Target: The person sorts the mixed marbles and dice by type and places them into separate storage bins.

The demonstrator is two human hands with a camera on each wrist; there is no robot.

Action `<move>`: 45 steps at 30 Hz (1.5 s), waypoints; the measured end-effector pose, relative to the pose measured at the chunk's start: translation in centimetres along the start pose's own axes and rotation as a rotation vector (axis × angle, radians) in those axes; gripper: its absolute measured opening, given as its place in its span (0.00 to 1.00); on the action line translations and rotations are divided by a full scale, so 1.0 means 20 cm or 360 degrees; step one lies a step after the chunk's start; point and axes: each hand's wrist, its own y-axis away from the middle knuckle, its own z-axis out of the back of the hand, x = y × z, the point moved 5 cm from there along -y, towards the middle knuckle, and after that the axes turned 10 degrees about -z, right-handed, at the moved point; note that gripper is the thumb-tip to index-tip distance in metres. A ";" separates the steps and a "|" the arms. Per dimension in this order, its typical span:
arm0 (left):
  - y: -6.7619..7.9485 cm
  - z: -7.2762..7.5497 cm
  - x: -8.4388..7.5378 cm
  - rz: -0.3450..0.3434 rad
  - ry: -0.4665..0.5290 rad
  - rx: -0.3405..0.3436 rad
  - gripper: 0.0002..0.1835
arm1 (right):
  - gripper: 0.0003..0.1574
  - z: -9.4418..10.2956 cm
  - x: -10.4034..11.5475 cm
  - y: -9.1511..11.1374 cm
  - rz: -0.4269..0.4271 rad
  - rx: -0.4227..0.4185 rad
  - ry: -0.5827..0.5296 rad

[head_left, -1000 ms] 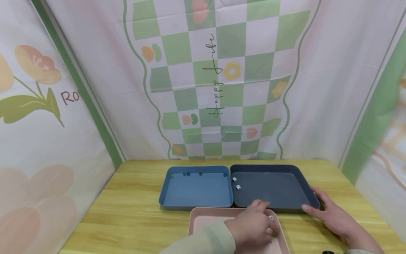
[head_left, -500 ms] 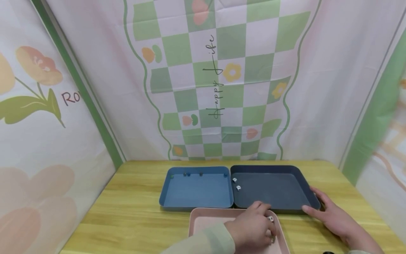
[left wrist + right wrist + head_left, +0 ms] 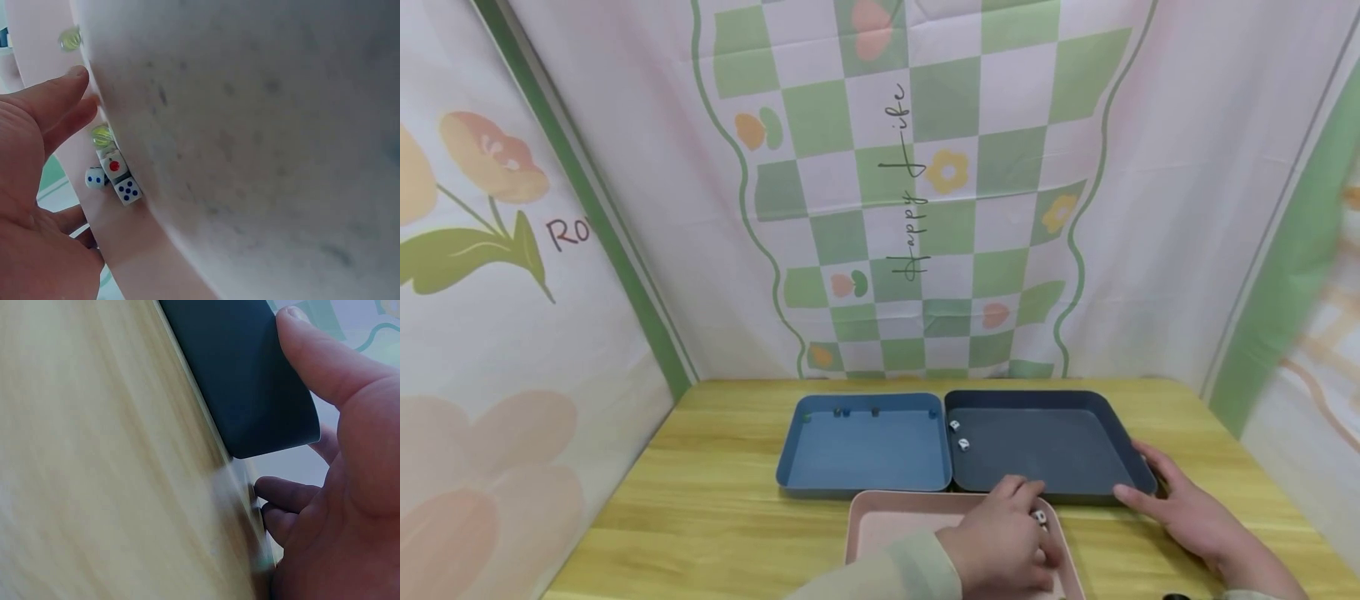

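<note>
My left hand (image 3: 1003,537) reaches into the pink tray (image 3: 891,500) at its right end. In the left wrist view its thumb and index finger stand close together just above a yellow-green glass marble (image 3: 102,135), with nothing visible between their tips. Against that marble lies a white die with a red dot (image 3: 114,165), a five-dot die (image 3: 128,190) below it and a two-dot die (image 3: 95,177) beside them. Another marble (image 3: 70,39) lies past the thumb. My right hand (image 3: 1195,512) holds the dark tray (image 3: 1045,498) at its near right corner, thumb on the rim.
The blue tray (image 3: 865,454) stands left of the dark one, with several small marbles (image 3: 846,412) along its far wall. Two white dice (image 3: 964,445) lie at the dark tray's left side. A patterned curtain (image 3: 947,208) hangs behind the wooden table (image 3: 700,500).
My left hand has shifted slightly right inside the pink tray. A marble seen by its fingertips earlier has moved toward the near side. My right hand and the other trays stay in place.
</note>
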 end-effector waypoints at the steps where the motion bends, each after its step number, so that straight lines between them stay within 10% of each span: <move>1: 0.00 0.00 0.00 -0.0005 -0.0001 -0.0001 0.11 | 0.58 0.00 0.00 0.00 -0.0006 0.0004 0.0006; 9: 0.05 0.01 -0.01 -0.0076 0.0078 -0.0008 0.12 | 0.59 0.00 -0.01 0.00 -0.0027 0.0026 -0.0013; 17: 0.14 0.04 -0.08 -0.0382 0.0090 -0.0158 0.12 | 0.59 0.00 0.00 -0.01 -0.0013 0.0010 0.0020; 25: 0.14 -0.02 -0.13 -0.0380 0.0336 0.0051 0.18 | 0.60 0.00 0.00 -0.01 -0.0036 0.0012 0.0037; 34: 0.15 -0.05 -0.15 -0.0476 0.0196 -0.0026 0.16 | 0.60 0.00 0.00 -0.01 -0.0047 0.0011 0.0047; 45: 0.21 -0.06 -0.14 -0.0540 0.0195 0.0138 0.15 | 0.62 0.00 -0.02 -0.02 -0.0075 0.0032 0.0060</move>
